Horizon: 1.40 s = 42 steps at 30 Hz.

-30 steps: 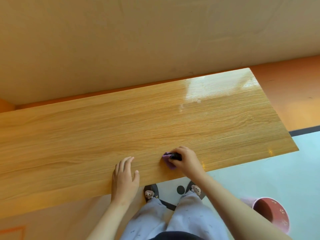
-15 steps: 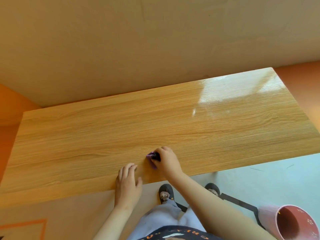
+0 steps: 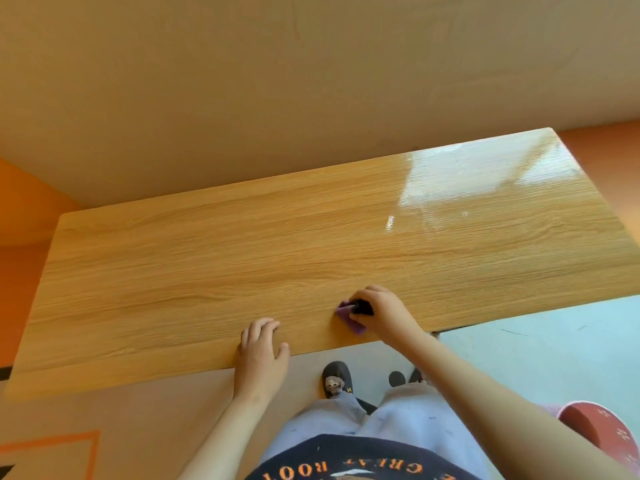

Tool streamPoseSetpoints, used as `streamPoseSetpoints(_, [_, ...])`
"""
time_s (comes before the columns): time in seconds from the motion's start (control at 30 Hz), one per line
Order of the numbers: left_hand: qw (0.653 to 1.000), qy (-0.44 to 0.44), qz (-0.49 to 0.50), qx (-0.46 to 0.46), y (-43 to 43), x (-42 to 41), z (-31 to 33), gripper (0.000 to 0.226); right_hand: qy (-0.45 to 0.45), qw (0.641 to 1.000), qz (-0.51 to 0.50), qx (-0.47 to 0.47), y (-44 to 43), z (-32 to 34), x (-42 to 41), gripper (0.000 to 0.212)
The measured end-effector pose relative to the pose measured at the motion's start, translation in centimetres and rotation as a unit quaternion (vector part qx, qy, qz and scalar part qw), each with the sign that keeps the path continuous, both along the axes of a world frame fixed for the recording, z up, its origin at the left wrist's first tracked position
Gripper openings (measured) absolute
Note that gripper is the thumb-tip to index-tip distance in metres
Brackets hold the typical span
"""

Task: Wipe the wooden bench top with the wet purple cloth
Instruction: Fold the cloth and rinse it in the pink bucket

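The wooden bench top (image 3: 242,258) spans the view, set against a beige wall. Near its front edge my right hand (image 3: 384,313) presses a small purple cloth (image 3: 348,318) onto the wood; a dark part of the cloth shows under my fingers, and most of the cloth is hidden by the hand. My left hand (image 3: 261,348) rests flat on the front edge, fingers apart, to the left of the cloth and holding nothing. The far right part of the bench top shines with glare.
A pink bucket (image 3: 602,434) stands on the pale floor at the lower right. My legs and slippers (image 3: 336,379) are just below the bench's front edge. Orange floor lies beyond the bench's left and right ends.
The view has swung left, so the bench's left end now shows. My right hand with the cloth has slid a little along the front edge. My left hand stays planted on the edge.
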<state>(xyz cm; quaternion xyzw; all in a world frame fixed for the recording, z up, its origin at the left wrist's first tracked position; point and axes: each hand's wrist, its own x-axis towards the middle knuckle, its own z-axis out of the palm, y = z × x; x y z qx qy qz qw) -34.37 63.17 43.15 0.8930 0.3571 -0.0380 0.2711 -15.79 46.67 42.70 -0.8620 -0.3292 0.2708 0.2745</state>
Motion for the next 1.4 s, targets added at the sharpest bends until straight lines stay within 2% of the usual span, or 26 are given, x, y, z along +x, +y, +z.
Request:
streamPoseSetpoints(0.1, [0.998,-0.012,0.023,-0.058,0.0,1.3,1.0,0.035,-0.029,0.991,-0.133,0.011,-5.9,0.3,1.4,0.019])
streamPoseSetpoints(0.17, [0.994,-0.025,0.017,-0.104,-0.4,2.4,2.0,0.032,-0.018,0.977,-0.211,0.034,-8.8,1.1,1.7,0.016])
streamPoseSetpoints(0.4, [0.977,-0.039,-0.054,-0.205,-4.1,6.7,6.5,0.027,0.071,0.919,-0.358,0.148,-12.0,5.2,0.5,0.018])
streamPoseSetpoints(0.6, [0.948,-0.068,-0.157,-0.268,-10.1,11.7,11.9,0.037,0.265,0.837,-0.364,0.310,-13.5,10.7,1.3,0.012])
streamPoseSetpoints(0.73, [0.899,-0.105,-0.224,-0.362,-14.1,14.8,14.9,0.046,0.345,0.816,-0.306,0.349,-15.7,14.6,2.5,0.029])
streamPoseSetpoints(0.8, [0.870,-0.127,-0.229,-0.417,-15.5,16.1,16.2,0.042,0.376,0.804,-0.284,0.363,-16.8,16.0,3.1,0.033])
streamPoseSetpoints(0.9, [0.853,-0.159,-0.237,-0.437,-17.2,17.7,17.9,0.029,0.384,0.786,-0.287,0.389,-17.9,17.4,4.1,0.031])
streamPoseSetpoints(1.0, [0.842,-0.196,-0.221,-0.452,-18.2,19.2,18.8,0.024,0.343,0.794,-0.301,0.402,-18.5,18.4,5.3,0.026])
streamPoseSetpoints(1.2, [0.817,-0.248,-0.203,-0.479,-18.4,21.2,19.7,0.022,0.225,0.840,-0.291,0.399,-19.3,20.2,7.3,0.013])
streamPoseSetpoints(1.4, [0.833,-0.258,-0.213,-0.441,-17.6,22.1,19.8,0.022,0.163,0.860,-0.286,0.389,-20.6,21.0,8.6,0.012])
